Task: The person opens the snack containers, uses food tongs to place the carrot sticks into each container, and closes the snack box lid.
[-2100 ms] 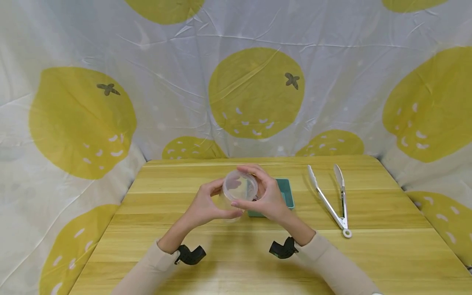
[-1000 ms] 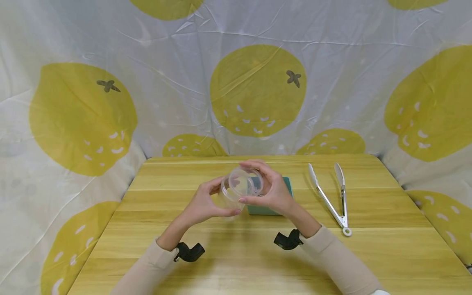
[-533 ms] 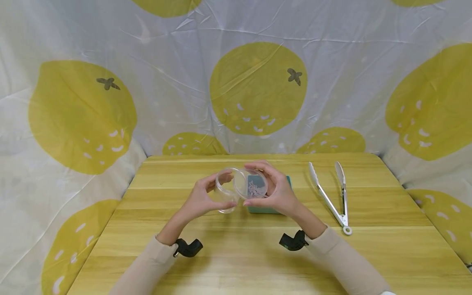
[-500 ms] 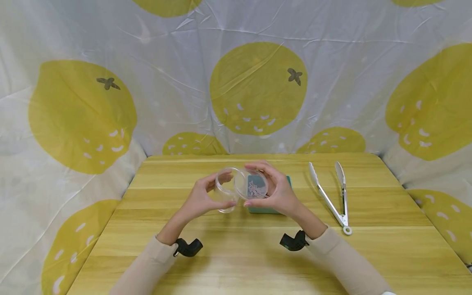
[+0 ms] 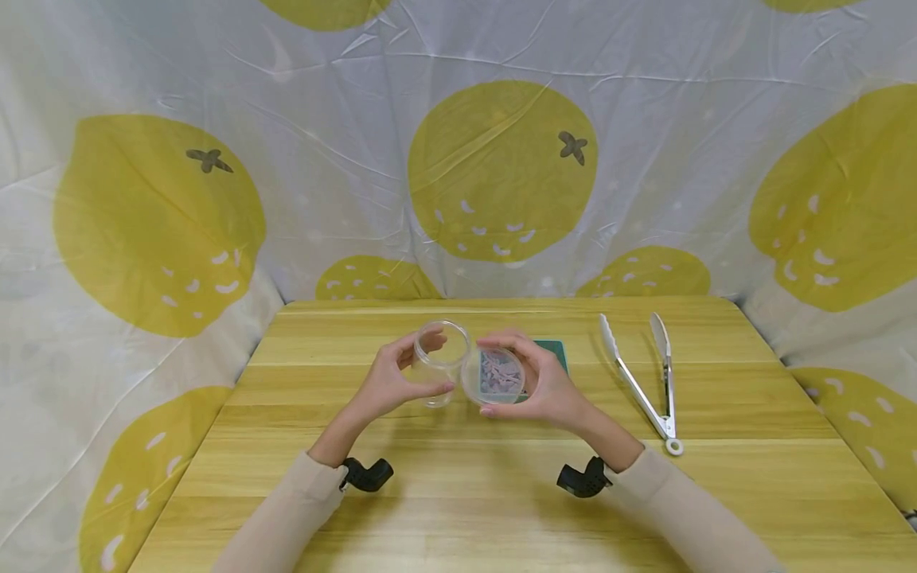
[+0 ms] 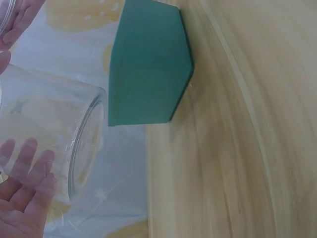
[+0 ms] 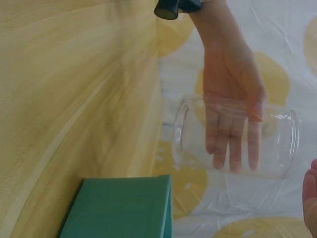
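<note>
A clear, see-through jar (image 5: pixel 434 372) is held upright by my left hand (image 5: pixel 387 383), thumb in front and fingers round the back; its mouth is uncovered. My right hand (image 5: pixel 550 388) grips a round clear lid (image 5: pixel 470 385) by its edge, tilted and just right of the jar, apart from it. Through the lid show pale purple shreds in a green box (image 5: pixel 553 352), which the lid and right hand partly cover. In the right wrist view the jar (image 7: pixel 280 144) hangs off the table, with the left hand (image 7: pixel 230 82) behind it.
Metal tongs (image 5: pixel 668 406) lie spread on the right of the wooden table (image 5: pixel 458 509). A lemon-print cloth (image 5: pixel 344 183) hangs behind and at the sides. The green box's outer wall (image 6: pixel 146 64) stands close to the jar in the left wrist view.
The lid has come off the jar and moved right and down with my right hand. The jar has shifted slightly left in my left hand. Tongs and box stay put.
</note>
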Demonstrator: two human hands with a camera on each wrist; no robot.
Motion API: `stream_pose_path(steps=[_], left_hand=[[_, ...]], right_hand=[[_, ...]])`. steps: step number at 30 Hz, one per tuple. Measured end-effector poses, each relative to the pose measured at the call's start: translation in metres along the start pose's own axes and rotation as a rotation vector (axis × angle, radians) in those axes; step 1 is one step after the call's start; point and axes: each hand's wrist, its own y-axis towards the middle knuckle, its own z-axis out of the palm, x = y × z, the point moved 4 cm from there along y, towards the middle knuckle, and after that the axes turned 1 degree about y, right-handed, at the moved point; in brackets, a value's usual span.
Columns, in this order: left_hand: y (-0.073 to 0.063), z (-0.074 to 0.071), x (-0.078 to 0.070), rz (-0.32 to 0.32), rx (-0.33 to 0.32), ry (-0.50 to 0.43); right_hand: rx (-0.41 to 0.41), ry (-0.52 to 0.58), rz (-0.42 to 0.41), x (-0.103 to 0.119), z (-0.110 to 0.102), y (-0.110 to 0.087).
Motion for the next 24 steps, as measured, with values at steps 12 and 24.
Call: stream_pose_path(steps=[12,24], left_hand=[[0.001,-0.004,0.015,-0.006,-0.028,-0.013],[0.0,-0.003,0.003,-0.018,-0.034,-0.012]], right_hand=[[0.149,-0.087,0.042,-0.015,0.009,-0.012],[0.286,-0.16,0.108,-0.038,0.024,-0.025]])
